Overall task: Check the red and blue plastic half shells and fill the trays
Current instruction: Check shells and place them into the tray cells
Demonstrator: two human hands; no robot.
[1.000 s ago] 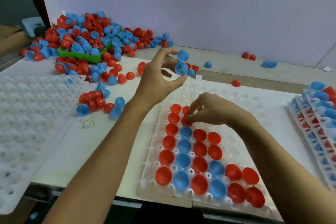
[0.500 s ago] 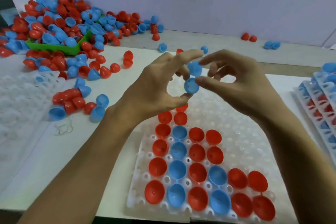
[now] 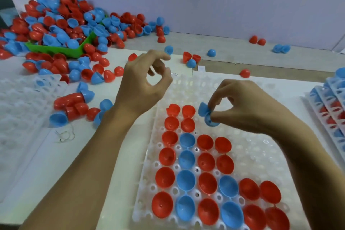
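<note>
Right hand [image 3: 248, 106] pinching two blue half shells [image 3: 206, 115] at its fingertips, held just above the white tray [image 3: 261, 155], beside the top red shells. Below that grip, rows of red and blue shells [image 3: 196, 181] seated open side up in the tray's pockets. Left hand [image 3: 143, 84] raised to the left of the grip, fingers loosely curled, holding nothing. Beyond the left hand, a heap of loose shells [image 3: 61, 24] spilling over a green bin [image 3: 74, 51]. Far right of the grip, stacked filled trays [image 3: 332, 110].
</note>
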